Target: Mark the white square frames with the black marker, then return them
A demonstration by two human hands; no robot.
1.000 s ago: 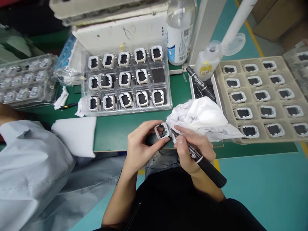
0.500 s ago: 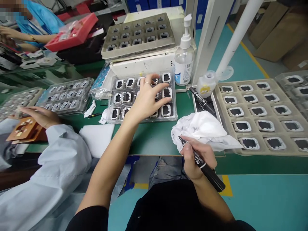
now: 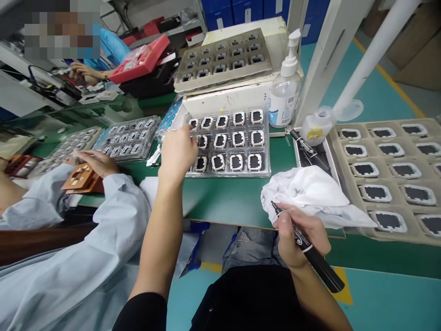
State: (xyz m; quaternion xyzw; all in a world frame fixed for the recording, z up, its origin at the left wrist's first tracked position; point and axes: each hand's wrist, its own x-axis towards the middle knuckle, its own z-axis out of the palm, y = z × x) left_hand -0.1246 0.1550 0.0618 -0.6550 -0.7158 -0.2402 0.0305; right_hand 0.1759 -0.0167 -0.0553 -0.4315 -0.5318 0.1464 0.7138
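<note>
My left hand (image 3: 179, 149) is over the left end of a clear plastic tray (image 3: 225, 174), fingers bent together and mostly hidden behind its back. Its index fingertip is beside a small white-rimmed frame with a dark centre (image 3: 194, 124) in the back left pocket; whether it pinches anything is hidden. Similar frames fill the tray's other visible rows. In my right hand (image 3: 305, 230), closed like a writing grip, is an uncapped black marker (image 3: 324, 269), its tip pointing up and left. Behind that hand lies a crumpled white cloth (image 3: 306, 186).
A beige tray of frames (image 3: 372, 147) lies at right, another (image 3: 223, 76) at the back on a box. A pump bottle (image 3: 284, 101), a small bottle (image 3: 315, 126) and a box with markers (image 3: 312, 151) stand between. A co-worker's sleeve (image 3: 117, 211) is close at left.
My left hand has moved from the tray's middle to its left end, its spread fingers drawing together. The view has shifted left. My right hand keeps its hold on the marker.
</note>
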